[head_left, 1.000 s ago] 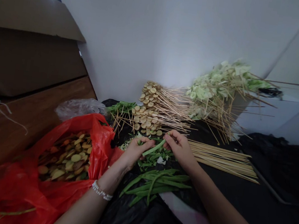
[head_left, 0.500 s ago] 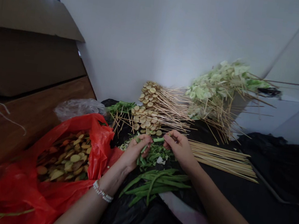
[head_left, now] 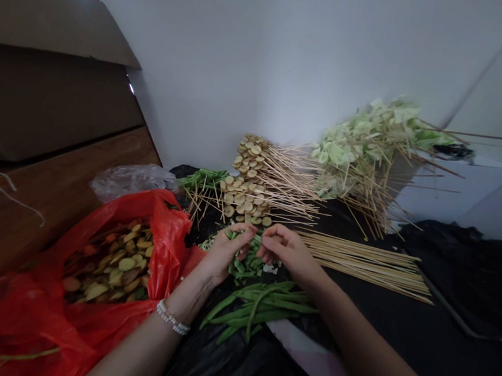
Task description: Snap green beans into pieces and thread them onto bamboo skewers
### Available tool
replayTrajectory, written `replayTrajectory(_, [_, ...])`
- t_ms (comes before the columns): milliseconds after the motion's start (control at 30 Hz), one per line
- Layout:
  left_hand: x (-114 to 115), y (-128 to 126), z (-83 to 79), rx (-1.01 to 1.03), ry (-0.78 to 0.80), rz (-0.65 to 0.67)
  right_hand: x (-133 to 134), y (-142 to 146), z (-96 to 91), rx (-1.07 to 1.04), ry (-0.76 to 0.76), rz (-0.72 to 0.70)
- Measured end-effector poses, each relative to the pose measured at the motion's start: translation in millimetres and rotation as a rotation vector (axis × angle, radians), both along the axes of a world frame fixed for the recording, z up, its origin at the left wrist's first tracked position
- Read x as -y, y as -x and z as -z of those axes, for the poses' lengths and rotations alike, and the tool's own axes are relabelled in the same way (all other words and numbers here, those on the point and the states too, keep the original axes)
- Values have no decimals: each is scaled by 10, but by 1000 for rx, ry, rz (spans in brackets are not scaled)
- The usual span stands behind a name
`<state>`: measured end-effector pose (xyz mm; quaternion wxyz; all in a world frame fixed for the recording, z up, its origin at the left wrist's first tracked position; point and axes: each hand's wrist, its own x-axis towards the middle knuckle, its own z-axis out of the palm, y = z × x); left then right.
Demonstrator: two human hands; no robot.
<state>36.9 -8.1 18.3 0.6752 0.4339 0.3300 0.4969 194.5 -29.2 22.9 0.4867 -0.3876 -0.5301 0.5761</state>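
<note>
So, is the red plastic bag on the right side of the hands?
No, the red plastic bag lies left of the left hand and right hand.

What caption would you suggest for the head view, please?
Left hand grips green bean pieces, right hand close beside it, whole beans nearer, bare skewers to the right.

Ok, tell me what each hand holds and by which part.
The left hand pinches short green bean pieces at its fingertips; which part of them it grips is hidden. The right hand curls beside them; whether it grips one cannot be told.
</note>
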Motion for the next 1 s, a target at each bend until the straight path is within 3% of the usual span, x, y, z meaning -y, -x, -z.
replayTrajectory(167, [-78,51,-20,250,205,40,4,-52,44,343,-160,-9])
replayTrajectory(367, [-124,110,-63,492,550,65,59,-188,22,695,-269,-448])
replayTrajectory(500, [-133,110,-89,520,667,9,82,-190,23,784,-358,-513])
replayTrajectory(633, [-135,116,-94,454,655,-4,57,-231,-24,717,-332,-432])
replayTrajectory(833, [-138,156,-64,456,466,87,-34,-270,-35,449,-304,-82])
replayTrajectory(933, [-142,163,-37,401,360,89,-52,-246,-21,303,-197,-76])
replayTrajectory(1000, [-140,154,-17,312,282,74,-60,-241,-10,313,-174,-84])
